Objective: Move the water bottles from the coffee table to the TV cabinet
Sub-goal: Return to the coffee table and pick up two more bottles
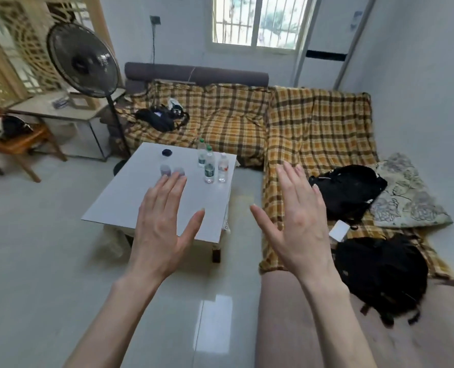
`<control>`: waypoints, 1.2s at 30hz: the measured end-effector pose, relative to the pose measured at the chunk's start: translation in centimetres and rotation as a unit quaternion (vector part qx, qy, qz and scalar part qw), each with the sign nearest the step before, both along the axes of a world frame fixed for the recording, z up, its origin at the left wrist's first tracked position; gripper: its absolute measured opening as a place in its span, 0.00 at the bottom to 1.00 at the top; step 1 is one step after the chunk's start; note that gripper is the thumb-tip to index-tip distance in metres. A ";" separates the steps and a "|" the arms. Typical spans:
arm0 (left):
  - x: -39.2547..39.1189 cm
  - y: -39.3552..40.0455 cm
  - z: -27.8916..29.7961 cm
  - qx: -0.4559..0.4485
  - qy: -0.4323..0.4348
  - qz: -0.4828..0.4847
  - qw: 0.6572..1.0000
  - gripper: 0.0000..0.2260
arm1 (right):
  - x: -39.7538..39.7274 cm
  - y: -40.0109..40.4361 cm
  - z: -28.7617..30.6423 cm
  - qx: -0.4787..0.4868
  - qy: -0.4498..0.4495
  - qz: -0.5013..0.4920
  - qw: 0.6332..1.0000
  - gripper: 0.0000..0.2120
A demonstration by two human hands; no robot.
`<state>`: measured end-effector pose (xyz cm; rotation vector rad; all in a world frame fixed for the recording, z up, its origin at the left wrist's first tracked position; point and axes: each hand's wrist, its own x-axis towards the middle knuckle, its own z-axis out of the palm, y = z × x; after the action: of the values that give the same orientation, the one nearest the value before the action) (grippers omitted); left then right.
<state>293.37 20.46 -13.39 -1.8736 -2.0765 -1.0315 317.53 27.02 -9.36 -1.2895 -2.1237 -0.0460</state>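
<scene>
Three clear water bottles stand upright at the far right corner of the white coffee table (130, 197): a green-capped bottle (201, 153) at the back, a second green-capped bottle (209, 166) in front of it, and a white-capped bottle (223, 167) to its right. My left hand (164, 221) is held out over the near part of the table, palm down, fingers spread, holding nothing. My right hand (295, 219) is raised over the gap between table and sofa, fingers apart and empty. Both hands are well short of the bottles. The TV cabinet is not in view.
Two small translucent cups (171, 171) and a dark round object (166, 152) sit on the table. A plaid-covered L-shaped sofa (318, 134) holds black backpacks (348, 192) and a pillow (406, 197). A standing fan (83, 59) and a side table (55, 107) stand at left.
</scene>
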 end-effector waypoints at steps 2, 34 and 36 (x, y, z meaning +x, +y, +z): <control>-2.6 2.1 0.1 -0.005 0.005 0.000 1.000 0.31 | -2.6 2.1 0.1 0.001 0.001 -0.004 1.000 0.36; -12.2 43.3 -5.9 -0.092 -0.033 0.050 0.994 0.29 | -14.1 44.8 -5.0 -0.073 -0.039 0.042 0.996 0.35; -12.8 45.1 -6.8 -0.102 -0.028 0.053 0.993 0.29 | -14.9 47.0 -5.9 -0.082 -0.039 0.050 0.995 0.35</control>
<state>280.56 65.58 -20.19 -1.8181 -2.3657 -0.8887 302.63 74.06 -15.28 -1.2902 -2.2970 0.1249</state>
